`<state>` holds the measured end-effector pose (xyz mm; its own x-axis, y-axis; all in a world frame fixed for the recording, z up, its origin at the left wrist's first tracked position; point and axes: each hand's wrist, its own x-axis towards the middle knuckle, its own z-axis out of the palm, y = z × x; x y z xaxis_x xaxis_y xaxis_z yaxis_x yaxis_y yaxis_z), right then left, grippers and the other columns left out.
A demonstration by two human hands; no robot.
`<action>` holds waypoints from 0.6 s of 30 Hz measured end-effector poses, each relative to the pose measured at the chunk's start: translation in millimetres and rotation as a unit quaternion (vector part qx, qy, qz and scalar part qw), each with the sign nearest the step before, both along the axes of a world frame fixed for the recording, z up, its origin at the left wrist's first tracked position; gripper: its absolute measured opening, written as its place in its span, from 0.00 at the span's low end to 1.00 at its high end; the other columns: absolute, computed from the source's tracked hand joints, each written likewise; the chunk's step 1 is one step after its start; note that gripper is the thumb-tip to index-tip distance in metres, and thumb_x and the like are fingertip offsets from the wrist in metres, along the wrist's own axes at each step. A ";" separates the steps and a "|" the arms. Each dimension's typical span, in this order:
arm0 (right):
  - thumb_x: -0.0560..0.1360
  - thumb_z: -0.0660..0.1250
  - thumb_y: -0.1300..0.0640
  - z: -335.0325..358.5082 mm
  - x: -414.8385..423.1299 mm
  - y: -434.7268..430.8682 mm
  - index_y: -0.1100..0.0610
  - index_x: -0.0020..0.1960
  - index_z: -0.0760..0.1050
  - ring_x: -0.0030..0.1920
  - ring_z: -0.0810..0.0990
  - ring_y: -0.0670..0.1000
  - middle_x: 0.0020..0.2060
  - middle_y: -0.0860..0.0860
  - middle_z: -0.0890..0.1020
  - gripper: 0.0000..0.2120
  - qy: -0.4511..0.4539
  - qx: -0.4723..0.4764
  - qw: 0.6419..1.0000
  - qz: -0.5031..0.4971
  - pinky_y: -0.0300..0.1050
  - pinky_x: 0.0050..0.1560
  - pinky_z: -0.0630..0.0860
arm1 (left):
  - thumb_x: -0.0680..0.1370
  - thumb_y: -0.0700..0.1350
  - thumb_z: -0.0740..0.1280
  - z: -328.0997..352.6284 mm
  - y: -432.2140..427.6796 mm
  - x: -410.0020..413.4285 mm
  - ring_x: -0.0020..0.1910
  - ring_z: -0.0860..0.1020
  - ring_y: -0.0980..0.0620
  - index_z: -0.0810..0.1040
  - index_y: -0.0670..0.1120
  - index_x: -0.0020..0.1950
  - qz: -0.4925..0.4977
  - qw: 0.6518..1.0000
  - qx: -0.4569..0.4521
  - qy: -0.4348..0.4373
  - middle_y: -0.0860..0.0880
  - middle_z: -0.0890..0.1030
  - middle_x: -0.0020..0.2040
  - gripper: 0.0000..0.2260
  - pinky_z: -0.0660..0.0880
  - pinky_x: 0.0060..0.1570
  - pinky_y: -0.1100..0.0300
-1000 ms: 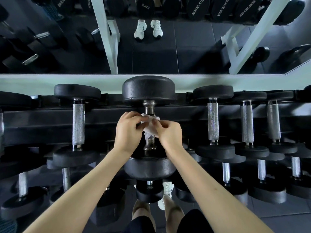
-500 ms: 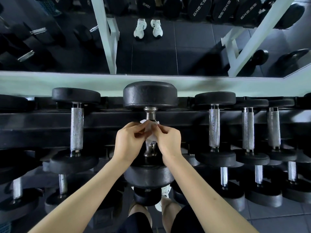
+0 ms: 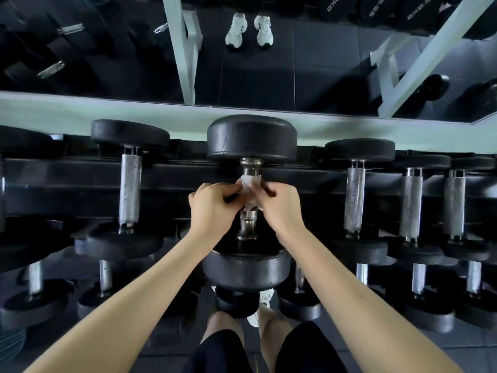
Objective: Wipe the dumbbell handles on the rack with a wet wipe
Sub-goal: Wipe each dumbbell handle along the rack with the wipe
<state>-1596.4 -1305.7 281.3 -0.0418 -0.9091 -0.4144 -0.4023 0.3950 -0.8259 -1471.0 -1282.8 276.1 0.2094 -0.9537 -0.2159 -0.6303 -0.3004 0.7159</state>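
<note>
Left hand (image 3: 212, 208), right hand (image 3: 281, 208), pinching wet wipe (image 3: 249, 184), dumbbell handle (image 3: 248, 222)

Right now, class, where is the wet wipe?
In the head view, centre: the wet wipe sits on the largest dumbbell's handle, pinched between the left hand and right hand.

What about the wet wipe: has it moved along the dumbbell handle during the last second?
No. The wet wipe stays wrapped on the handle just under the far head, as before; only the camera view shifted.

A gym: rows of black dumbbells (image 3: 130, 184) on a rack (image 3: 67, 179) before a wall mirror (image 3: 269, 63), rubber-tiled floor
</note>
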 end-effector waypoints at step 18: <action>0.76 0.67 0.53 3.3 -4.4 8.0 0.64 0.28 0.71 0.24 0.63 0.46 0.22 0.50 0.68 0.21 0.025 0.046 0.998 0.032 0.38 0.25 0.58 | 0.66 0.59 0.75 1.9 3.8 9.2 0.52 0.81 0.56 0.82 0.54 0.56 -0.014 0.989 0.125 0.078 0.52 0.84 0.50 0.21 0.76 0.56 0.51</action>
